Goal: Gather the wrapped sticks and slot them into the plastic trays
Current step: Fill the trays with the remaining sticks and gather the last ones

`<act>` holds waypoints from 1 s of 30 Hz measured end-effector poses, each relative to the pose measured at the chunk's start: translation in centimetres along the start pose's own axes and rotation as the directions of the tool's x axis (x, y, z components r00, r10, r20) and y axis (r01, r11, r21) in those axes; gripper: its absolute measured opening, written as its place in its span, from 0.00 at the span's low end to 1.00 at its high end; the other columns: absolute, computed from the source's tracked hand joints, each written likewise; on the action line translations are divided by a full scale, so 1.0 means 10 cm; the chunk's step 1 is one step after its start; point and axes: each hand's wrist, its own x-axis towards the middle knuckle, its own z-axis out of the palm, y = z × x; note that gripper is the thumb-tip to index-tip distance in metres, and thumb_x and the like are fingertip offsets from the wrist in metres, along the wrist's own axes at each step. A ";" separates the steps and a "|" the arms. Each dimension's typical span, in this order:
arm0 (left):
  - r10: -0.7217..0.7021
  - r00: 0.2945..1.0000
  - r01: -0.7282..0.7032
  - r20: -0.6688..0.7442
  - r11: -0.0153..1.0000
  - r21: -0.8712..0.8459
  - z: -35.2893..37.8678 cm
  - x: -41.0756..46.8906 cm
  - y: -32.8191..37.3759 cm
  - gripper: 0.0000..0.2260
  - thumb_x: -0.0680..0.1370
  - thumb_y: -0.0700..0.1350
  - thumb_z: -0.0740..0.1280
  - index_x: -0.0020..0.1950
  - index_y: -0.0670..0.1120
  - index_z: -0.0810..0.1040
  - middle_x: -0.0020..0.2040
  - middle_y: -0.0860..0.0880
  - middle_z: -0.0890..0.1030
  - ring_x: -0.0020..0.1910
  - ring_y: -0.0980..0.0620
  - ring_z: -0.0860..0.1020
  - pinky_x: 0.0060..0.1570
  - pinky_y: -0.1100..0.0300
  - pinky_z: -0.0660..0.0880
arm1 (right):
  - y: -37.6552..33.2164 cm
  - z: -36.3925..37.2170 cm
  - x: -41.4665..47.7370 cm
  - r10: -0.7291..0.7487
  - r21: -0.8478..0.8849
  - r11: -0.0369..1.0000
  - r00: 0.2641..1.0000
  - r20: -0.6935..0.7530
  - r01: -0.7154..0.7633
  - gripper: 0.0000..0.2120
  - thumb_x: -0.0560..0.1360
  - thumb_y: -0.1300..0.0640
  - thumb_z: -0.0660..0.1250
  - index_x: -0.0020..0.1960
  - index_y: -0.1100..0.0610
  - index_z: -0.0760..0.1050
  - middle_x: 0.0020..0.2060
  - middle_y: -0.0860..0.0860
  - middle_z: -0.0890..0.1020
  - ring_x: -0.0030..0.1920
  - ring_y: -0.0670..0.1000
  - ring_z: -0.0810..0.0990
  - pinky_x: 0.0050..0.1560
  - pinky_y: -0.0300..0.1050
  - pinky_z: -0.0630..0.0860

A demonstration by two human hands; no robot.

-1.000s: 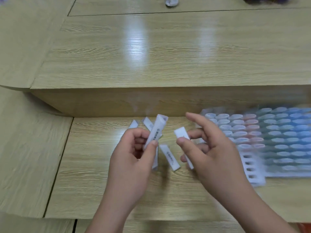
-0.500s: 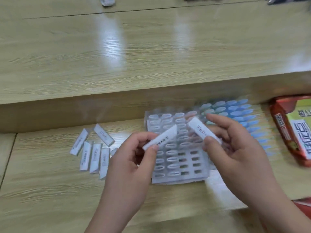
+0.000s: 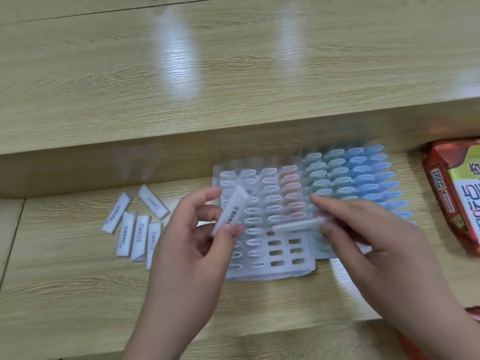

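My left hand (image 3: 192, 245) pinches one white wrapped stick (image 3: 232, 213), tilted upright over the left edge of the clear plastic tray (image 3: 270, 274). My right hand (image 3: 363, 235) holds a second white wrapped stick (image 3: 296, 227) lying nearly level, low over the tray's open slots. Most slots of this tray hold white or pink sticks; a few at its near right are bare. A second tray (image 3: 363, 178) to the right is full of green and blue sticks. Several loose wrapped sticks (image 3: 135, 229) lie on the desk at the left.
A red and green packet (image 3: 457, 196) lies at the right edge of the wooden desk (image 3: 78, 294). A raised wooden shelf (image 3: 207, 74) runs behind the trays, its front wall close to them. Something red shows at the bottom right corner.
The view swung right, bringing the trays to the centre. My right hand turned its stick from tilted to nearly level and lowered it toward the tray. My left hand lifted its stick more upright.
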 end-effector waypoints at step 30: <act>0.165 0.977 -0.211 0.133 0.706 0.676 0.38 0.02 -0.15 0.04 0.71 0.51 0.74 0.44 0.59 0.83 0.73 0.53 0.69 0.76 0.46 0.58 0.69 0.42 0.61 | 0.26 0.29 0.12 -0.288 -0.017 0.957 0.957 0.048 0.289 0.05 0.76 0.60 0.70 0.51 0.56 0.84 0.49 0.49 0.82 0.48 0.46 0.82 0.38 0.46 0.79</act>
